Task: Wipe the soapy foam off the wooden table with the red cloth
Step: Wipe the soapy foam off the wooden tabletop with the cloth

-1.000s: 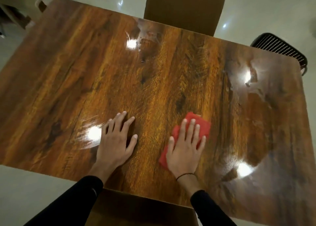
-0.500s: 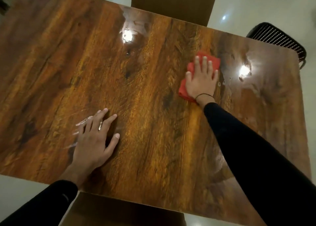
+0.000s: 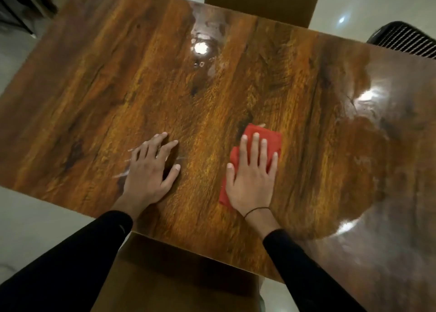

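The wooden table (image 3: 99, 80) fills the head view, glossy and brown. My right hand (image 3: 253, 177) presses flat, fingers straight, on the folded red cloth (image 3: 271, 138) near the table's front middle. My left hand (image 3: 149, 170) rests flat on the bare wood to the left of it, fingers spread. Thin whitish streaks (image 3: 122, 175) show around the left hand. A wet patch with small droplets (image 3: 203, 62) lies at the far middle, and a wet sheen (image 3: 368, 104) covers the right side.
A brown chair back (image 3: 259, 0) stands at the far side and a chair seat (image 3: 179, 276) sits under the near edge. A black slatted chair (image 3: 405, 40) is at the far right. Pale floor surrounds the table.
My right hand has pulled the red cloth back from the far right of the table to the front middle. My left hand stays planted on the wood.
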The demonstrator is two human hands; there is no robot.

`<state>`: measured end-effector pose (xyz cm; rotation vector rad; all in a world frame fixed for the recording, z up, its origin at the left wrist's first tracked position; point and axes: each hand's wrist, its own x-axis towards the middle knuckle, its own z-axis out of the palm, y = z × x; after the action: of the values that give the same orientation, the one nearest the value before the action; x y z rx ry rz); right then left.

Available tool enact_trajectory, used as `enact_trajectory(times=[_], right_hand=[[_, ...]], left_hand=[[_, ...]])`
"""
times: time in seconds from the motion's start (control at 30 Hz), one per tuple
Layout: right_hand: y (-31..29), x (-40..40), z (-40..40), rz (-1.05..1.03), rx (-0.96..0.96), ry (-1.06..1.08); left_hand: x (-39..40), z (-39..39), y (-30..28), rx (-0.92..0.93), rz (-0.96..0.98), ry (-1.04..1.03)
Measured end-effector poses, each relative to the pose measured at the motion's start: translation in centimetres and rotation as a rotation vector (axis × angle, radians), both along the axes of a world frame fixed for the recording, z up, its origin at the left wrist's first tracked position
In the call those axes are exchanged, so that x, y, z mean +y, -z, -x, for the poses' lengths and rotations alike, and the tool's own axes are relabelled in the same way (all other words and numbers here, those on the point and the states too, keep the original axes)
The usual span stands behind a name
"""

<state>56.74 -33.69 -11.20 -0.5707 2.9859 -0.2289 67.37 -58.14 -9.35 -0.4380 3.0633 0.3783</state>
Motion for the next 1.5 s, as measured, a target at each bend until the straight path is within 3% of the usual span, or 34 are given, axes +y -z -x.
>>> enact_trajectory(times=[0.17, 0.37, 0.57, 0.7, 0.8, 0.97, 1.1, 1.2, 1.37, 1.5], right_hand=[[-0.4, -6.0, -1.1, 0.042, -0.013, -0.388], [0.8, 2.1, -4.5, 0.05, -0.007, -0.63], [0.3, 12.0, 0.4, -0.01, -0.022, -0.37], [-0.4, 8.9, 6.5, -0.028, -0.029, -0.2], [-0.6, 4.4, 7.6, -0.047, -0.026, -0.222], [-1.0, 2.9, 1.8, 0.008, -0.026, -0.38], [-0.4, 8.9, -5.5, 0.05, -0.031, -0.418], [-0.1, 16.0, -7.8, 0.047, -0.03, -0.315], [-0.4, 25.4, -3.3, 0.001, -0.048, -0.053], [-0.5, 26.1, 3.7, -0.014, -0.063, 0.138]], left_hand=[[0.0, -0.1, 0.2, -0.003, 0.0, 0.001], [-0.1, -0.1, 1.0, 0.016, 0.012, 0.008], [-0.3, -0.1, 1.3, 0.01, 0.017, 0.009], [0.1, 0.0, 0.9, 0.025, 0.021, 0.016], [0.2, -0.1, 0.7, 0.021, 0.022, 0.017], [0.3, -0.2, 0.5, 0.014, 0.02, 0.02], [0.3, 0.0, 0.8, 0.015, 0.044, 0.028], [1.0, 0.0, 0.2, -0.007, 0.07, 0.004], [11.2, 1.9, -1.2, -0.003, -0.129, 0.107], [22.2, 5.1, -0.4, -0.072, -0.14, 0.305]])
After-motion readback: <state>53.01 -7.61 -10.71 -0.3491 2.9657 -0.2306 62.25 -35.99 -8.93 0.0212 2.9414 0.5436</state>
